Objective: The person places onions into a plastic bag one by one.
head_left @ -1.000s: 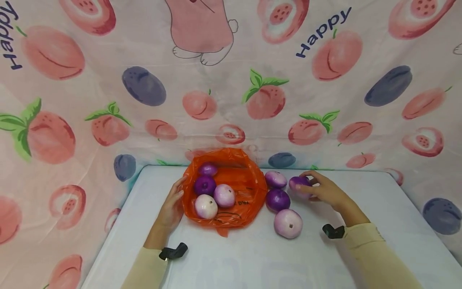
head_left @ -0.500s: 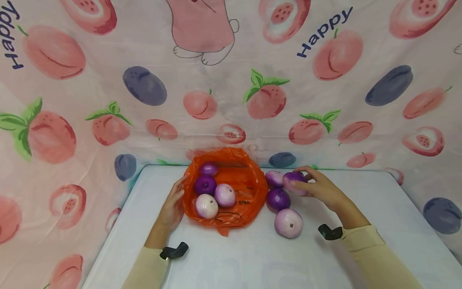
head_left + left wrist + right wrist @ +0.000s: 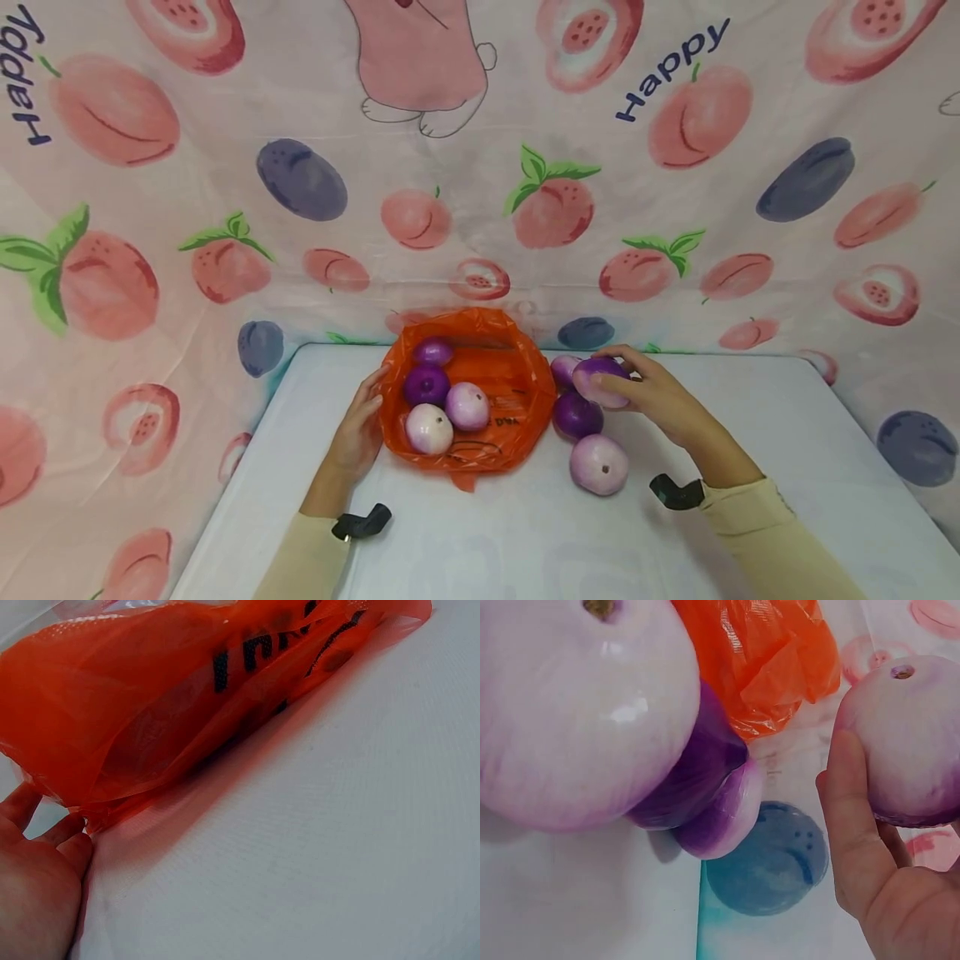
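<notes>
- Right hand (image 3: 663,402): thumb and fingers pinch one purple-and-white onion (image 3: 602,383) by its sides. The onion is located right of the bag, toward the worktop's rear edge; in the head view it overlaps two others, and contact with them cannot be determined.
- Left hand (image 3: 356,429): fingers extended, slightly spread, resting against the bag's left side.
- Orange bag (image 3: 498,367): mouth wide, positioned at the rear edge of the white worktop (image 3: 487,554), between the rear corners. Black print is visible.
- Bag contents: four onions on the left side, namely a small purple one (image 3: 432,351), a dark purple one (image 3: 426,385) and two pale ones (image 3: 467,406).
- Loose onions, right of the bag, rear edge forward: a two-tone onion (image 3: 562,369), partly hidden; a deep-purple onion (image 3: 577,418); a large pale onion (image 3: 598,465), nearest the front edge.
- Backdrop (image 3: 465,183): fruit-print cloth behind the rear edge.
</notes>
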{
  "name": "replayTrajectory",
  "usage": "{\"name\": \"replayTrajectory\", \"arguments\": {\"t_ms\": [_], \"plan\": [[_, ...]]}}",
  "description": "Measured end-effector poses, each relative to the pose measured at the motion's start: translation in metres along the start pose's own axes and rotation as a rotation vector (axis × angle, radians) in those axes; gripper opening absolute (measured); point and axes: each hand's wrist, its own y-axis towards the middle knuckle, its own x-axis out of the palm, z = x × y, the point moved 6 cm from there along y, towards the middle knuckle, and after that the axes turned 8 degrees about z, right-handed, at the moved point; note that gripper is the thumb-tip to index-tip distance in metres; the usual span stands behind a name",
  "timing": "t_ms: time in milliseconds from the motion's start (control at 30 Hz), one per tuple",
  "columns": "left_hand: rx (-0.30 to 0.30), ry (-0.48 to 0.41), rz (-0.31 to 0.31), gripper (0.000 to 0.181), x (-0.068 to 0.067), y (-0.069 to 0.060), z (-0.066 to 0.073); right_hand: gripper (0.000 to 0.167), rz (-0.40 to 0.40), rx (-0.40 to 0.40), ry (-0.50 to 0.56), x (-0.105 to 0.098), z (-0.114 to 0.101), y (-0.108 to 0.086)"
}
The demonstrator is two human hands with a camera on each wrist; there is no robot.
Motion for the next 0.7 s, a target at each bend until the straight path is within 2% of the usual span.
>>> {"name": "replayTrajectory", "arguments": {"t_ms": [267, 533, 700], "plan": [[0.005, 0.0, -0.015, 0.054, -0.001, 0.001, -0.001, 0.044, -0.024, 0.005, 0.054, 0.009, -0.003, -0.001], [-0.011, 0.001, 0.009, 0.055, -0.002, 0.0, -0.001, 0.049, -0.058, 0.057, -0.011, 0.023, -0.001, -0.003], [-0.019, -0.013, 0.013, 0.055, -0.001, 0.0, -0.001, 0.049, -0.087, 0.03, 0.058, 0.032, -0.006, -0.001]]}}
